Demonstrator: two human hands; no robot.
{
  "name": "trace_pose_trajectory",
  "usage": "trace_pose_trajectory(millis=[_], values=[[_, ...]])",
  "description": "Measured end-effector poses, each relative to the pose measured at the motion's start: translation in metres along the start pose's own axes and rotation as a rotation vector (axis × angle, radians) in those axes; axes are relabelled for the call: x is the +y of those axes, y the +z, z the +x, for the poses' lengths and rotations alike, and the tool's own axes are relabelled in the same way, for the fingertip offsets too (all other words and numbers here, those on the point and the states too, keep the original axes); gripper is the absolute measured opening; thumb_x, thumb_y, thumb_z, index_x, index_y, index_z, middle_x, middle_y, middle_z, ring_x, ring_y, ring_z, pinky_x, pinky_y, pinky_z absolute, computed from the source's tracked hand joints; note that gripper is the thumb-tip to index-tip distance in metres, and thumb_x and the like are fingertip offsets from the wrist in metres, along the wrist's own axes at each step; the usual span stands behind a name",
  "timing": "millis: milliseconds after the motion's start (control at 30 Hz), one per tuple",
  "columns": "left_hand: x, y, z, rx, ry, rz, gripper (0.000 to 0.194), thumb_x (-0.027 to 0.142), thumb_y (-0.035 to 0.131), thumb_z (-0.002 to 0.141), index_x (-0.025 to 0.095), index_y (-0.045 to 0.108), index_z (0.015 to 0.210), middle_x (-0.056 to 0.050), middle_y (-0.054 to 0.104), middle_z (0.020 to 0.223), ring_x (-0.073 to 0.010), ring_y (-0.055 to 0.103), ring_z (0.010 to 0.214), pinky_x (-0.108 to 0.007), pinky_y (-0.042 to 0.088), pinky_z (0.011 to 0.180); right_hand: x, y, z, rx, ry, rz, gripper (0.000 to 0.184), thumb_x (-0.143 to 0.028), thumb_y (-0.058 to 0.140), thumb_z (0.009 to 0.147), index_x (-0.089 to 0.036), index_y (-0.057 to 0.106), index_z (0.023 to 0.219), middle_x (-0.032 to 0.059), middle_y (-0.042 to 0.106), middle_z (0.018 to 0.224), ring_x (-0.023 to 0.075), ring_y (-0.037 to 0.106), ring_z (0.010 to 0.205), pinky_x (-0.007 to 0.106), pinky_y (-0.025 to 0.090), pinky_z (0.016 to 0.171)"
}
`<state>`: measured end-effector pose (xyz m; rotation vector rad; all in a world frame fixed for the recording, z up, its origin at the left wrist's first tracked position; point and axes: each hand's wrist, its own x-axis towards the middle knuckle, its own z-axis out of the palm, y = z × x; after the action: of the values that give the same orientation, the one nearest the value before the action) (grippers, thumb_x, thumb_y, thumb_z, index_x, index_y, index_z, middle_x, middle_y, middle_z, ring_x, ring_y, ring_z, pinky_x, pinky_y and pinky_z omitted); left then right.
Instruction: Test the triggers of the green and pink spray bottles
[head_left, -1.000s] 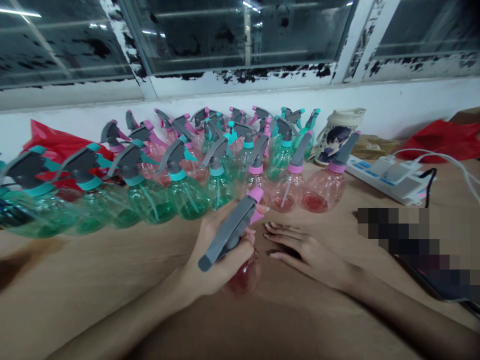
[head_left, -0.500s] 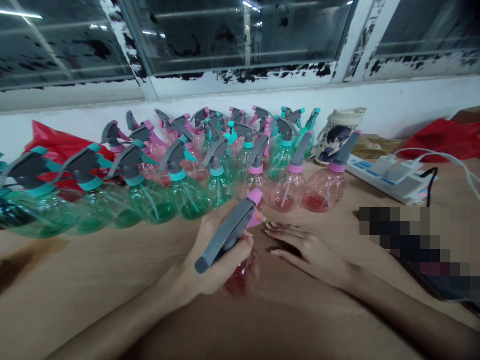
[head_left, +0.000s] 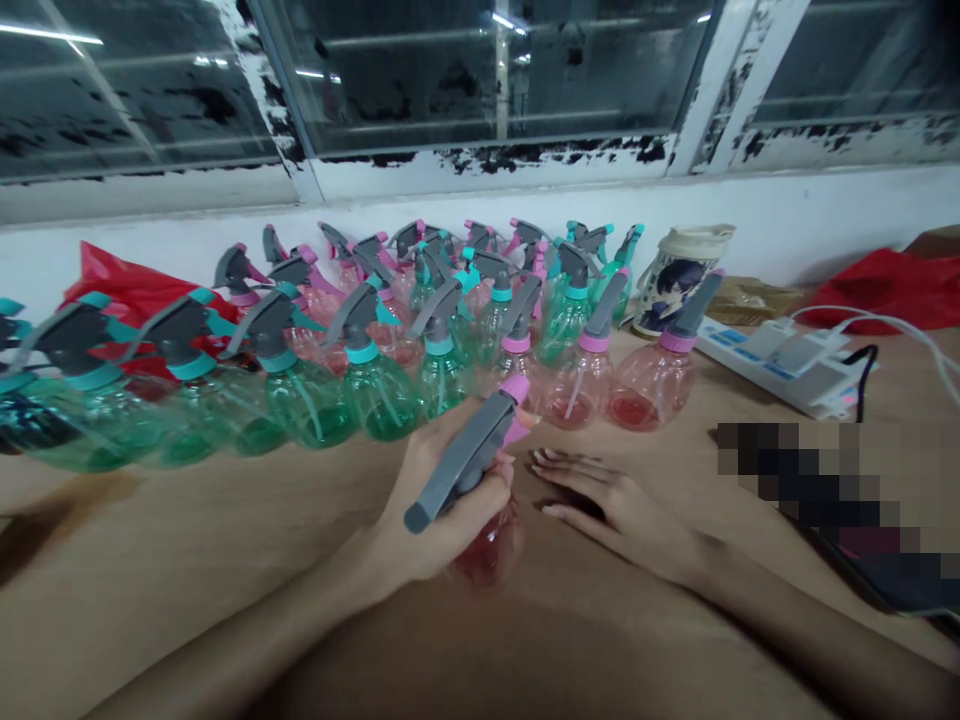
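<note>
My left hand (head_left: 450, 490) is wrapped round the neck of a pink spray bottle (head_left: 489, 545) with a grey and pink trigger head. The nozzle points away from me to the upper right, and my fingers cover the collar. To its right, my right hand (head_left: 600, 500) lies flat on the table with fingers stretched out, holding nothing. Just beyond my hands stands a row of spray bottles: green ones (head_left: 379, 400) with teal collars to the left, and pink ones (head_left: 649, 385) to the right.
Several more pink and green bottles stand behind, near the wall. A patterned cup (head_left: 679, 280) and a white power strip (head_left: 780, 365) with plugged-in chargers are at the right. Red plastic bags (head_left: 127, 280) lie at both sides. A blurred-out dark object (head_left: 862, 530) rests at the right edge.
The view has shifted slightly, so everything sits a little differently in the picture. My left hand still grips the pink spray bottle, and my right hand stays flat on the table.
</note>
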<state>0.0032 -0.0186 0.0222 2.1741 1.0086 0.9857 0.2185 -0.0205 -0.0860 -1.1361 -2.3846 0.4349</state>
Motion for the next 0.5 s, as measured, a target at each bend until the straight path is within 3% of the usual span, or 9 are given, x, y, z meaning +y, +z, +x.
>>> trace_pose_trajectory(millis=[233, 500], values=[[-0.0065, 0.0023, -0.0033, 0.029, 0.011, 0.030, 0.010, 0.017, 0.046, 0.073, 0.021, 0.052, 0.079, 0.001, 0.051, 0.070, -0.0131, 0.051, 0.056, -0.027, 0.044, 0.057, -0.0009, -0.0001, 0.0003, 0.001, 0.011, -0.005, 0.046, -0.039, 0.046, 0.087, -0.022, 0.040, 0.130, 0.0033, 0.047, 0.132, 0.0187, 0.039, 0.123, 0.041, 0.034, 0.103], [-0.0068, 0.0050, -0.0029, 0.040, 0.001, 0.027, 0.009, 0.017, 0.046, 0.074, 0.022, 0.051, 0.079, 0.001, 0.055, 0.073, -0.0139, 0.056, 0.063, -0.026, 0.045, 0.057, 0.0001, -0.0001, -0.0001, -0.003, 0.004, -0.011, 0.046, -0.039, 0.046, 0.087, -0.023, 0.040, 0.130, 0.0033, 0.047, 0.132, 0.0193, 0.040, 0.123, 0.042, 0.035, 0.103]])
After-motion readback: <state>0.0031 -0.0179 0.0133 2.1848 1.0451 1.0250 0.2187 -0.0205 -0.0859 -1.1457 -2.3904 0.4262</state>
